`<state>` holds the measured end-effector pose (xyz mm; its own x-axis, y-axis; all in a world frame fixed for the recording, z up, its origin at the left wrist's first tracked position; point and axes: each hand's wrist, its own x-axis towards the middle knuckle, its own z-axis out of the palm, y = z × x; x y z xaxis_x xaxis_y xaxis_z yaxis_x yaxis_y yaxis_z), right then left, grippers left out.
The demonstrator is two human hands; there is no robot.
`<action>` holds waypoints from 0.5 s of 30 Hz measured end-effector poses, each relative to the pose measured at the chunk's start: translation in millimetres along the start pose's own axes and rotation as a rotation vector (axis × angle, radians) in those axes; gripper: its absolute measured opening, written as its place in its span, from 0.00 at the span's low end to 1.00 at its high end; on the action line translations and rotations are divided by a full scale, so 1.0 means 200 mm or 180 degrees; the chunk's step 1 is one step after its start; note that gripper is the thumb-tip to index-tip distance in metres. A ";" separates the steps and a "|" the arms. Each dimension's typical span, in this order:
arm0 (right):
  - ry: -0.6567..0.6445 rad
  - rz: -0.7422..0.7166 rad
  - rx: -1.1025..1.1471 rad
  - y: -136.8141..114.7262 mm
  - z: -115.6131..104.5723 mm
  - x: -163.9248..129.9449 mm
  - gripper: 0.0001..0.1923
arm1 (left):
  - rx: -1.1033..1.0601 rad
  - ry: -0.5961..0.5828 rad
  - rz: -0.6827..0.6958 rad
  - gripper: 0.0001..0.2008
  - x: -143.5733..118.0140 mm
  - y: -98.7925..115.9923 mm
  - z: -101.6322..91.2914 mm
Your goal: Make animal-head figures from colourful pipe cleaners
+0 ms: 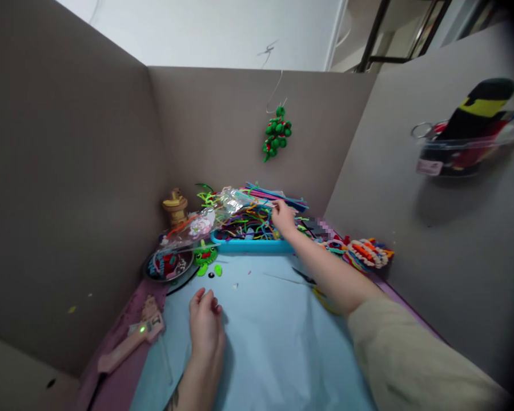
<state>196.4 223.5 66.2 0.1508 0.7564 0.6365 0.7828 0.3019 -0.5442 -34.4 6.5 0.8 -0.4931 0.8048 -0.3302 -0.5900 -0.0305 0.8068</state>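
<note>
My right hand (284, 219) reaches to the back of the table, its fingers pinched at a bundle of straight pipe cleaners (261, 194) in pink, blue and white. What exactly lies between the fingertips is hard to make out. Below them, a blue tray (252, 246) holds a tangle of bent, many-coloured pipe cleaners (251, 220). My left hand (206, 322) hovers over or rests on the light blue table cover (274, 319), fingers curled in, with nothing seen in them. Ahead of it sit a green frog-like figure (205, 255) and small green pieces (218, 270).
At left lie a pink glue gun (131, 342) with a green light and a round dish (169, 265) of small parts. Scissors (304, 276) lie under my right forearm. Braided coloured pieces (368, 253) sit at right. A green ornament (277, 132) hangs on the back panel.
</note>
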 end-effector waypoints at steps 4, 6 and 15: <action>-0.0135 -0.0059 -0.0442 0.17 -0.05 0.18 0.16 | -0.0209 0.0029 -0.0537 0.08 -0.03 0.03 0.01; -0.0398 -0.0316 -0.0568 0.19 -0.04 0.25 0.15 | -0.0261 -0.0046 -0.0766 0.08 -0.03 0.05 0.02; -0.0956 -0.1462 -0.0485 -0.12 0.05 0.29 0.09 | 0.0067 -0.0146 -0.1251 0.16 -0.01 0.04 0.04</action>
<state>180.1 266.3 110.0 -0.3866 0.7056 0.5938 0.8090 0.5686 -0.1489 -33.1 8.3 12.2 -0.2028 0.7784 -0.5941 -0.7148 0.2970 0.6331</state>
